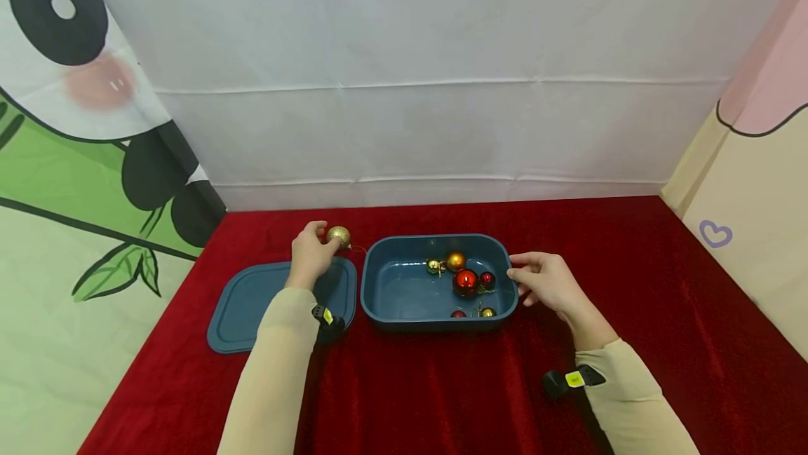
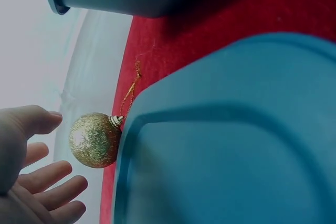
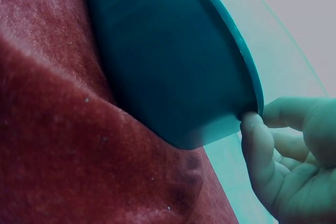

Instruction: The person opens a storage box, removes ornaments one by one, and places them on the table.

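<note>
A glittery gold Christmas ball (image 1: 339,236) with a looped gold string lies on the red cloth behind the blue lid (image 2: 220,166). Fingers parted, my left hand (image 1: 311,253) reaches beside it; in the left wrist view, a gap shows between the fingers and the ball. At the blue plastic box (image 1: 394,294), my right hand (image 1: 552,283) pinches the right rim between thumb and finger, also seen in the right wrist view. Inside the box are several small baubles, among them a large red ball (image 1: 465,282) and an orange-gold ball (image 1: 456,261), gathered toward its right half.
The lid lies flat left of the box, partly under my left forearm. Red velvet cloth (image 1: 429,392) covers the table. A white curtain (image 1: 429,132) hangs behind its back edge, with printed cloth on both sides.
</note>
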A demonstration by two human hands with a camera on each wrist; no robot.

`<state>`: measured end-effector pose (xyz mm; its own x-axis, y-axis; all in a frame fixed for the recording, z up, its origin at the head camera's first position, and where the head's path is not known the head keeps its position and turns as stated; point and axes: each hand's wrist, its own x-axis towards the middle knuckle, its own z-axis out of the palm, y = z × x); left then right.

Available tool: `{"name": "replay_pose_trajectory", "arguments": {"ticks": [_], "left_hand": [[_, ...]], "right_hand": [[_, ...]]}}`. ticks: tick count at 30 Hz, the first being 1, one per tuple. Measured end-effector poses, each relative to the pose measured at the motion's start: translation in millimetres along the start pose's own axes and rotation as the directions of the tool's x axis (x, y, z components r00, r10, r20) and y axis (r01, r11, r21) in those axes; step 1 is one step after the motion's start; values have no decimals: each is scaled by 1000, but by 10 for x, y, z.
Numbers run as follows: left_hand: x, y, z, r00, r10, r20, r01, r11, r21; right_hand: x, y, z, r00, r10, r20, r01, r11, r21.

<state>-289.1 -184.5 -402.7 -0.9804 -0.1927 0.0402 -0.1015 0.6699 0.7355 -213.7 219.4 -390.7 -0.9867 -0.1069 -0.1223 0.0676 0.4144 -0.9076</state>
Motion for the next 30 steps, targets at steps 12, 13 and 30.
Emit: {"name": "replay_pose_trajectory", "arguments": {"ticks": [12, 13, 30], "left_hand": [[-77, 88, -30, 999, 51, -11, -51, 997, -49], [-88, 105, -34, 998, 54, -9, -55, 997, -59], [-323, 427, -33, 989, 137, 47, -130, 984, -124]], "right_hand": [[15, -8, 0, 1000, -2, 6, 2, 1000, -1], [16, -9, 1, 1000, -2, 6, 2, 1000, -1], [-2, -5, -1, 1000, -3, 13, 2, 1000, 9]]}}
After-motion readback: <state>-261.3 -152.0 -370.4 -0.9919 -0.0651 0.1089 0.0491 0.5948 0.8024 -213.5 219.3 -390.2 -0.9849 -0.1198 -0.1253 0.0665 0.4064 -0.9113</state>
